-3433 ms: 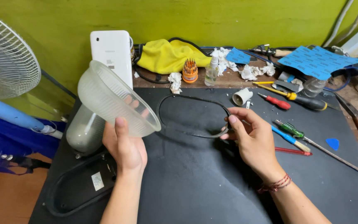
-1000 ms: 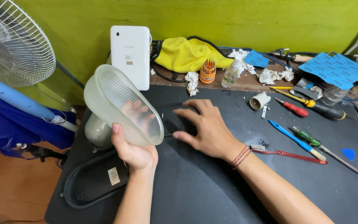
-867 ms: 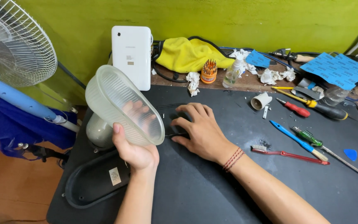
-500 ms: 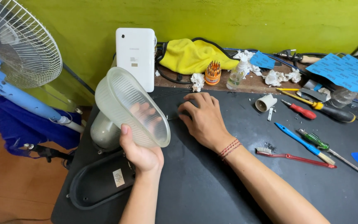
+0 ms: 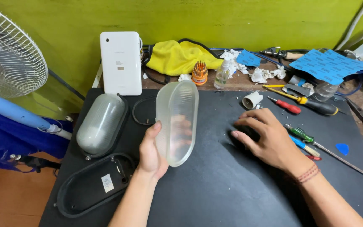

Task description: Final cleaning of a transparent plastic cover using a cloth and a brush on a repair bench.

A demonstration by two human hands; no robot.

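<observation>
Since 0.5 s ago the right hand (image 5: 269, 141) has been drawn rightward over the black mat (image 5: 215, 197), and the clear oval cover (image 5: 176, 122) has been turned more upright. The cover is gripped in the left hand (image 5: 151, 151), fingers curled behind it, thumb at its near edge, above the mat's middle. The right hand's fingers are bent down over something dark; whether it is gripped cannot be told. 1 assembled lamp (image 5: 101, 124) and 1 empty black base (image 5: 93, 185) lie at left, so the cover appears not yet fitted. Screwdrivers (image 5: 288, 106) lie at right.
</observation>
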